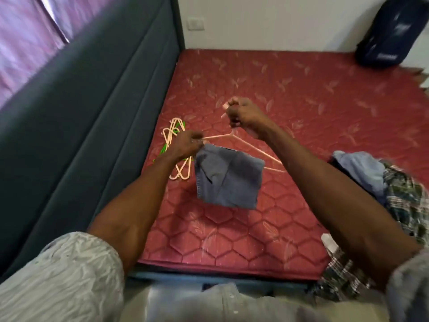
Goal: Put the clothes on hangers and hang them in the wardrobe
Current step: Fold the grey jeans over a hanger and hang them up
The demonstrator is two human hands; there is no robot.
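Folded blue-grey garment [228,180] — pink hanger [243,144]

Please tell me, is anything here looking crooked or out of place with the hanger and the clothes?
The grey-blue garment hangs bunched at one end of the peach hanger, near the left hand, while the right hand grips the hook end. The hanger tilts. The other clothes lie in a loose heap.

The person wears a pale grey, crinkled-fabric shirt [69,275] with small buttons down the front, its sleeves rolled above both bare forearms.
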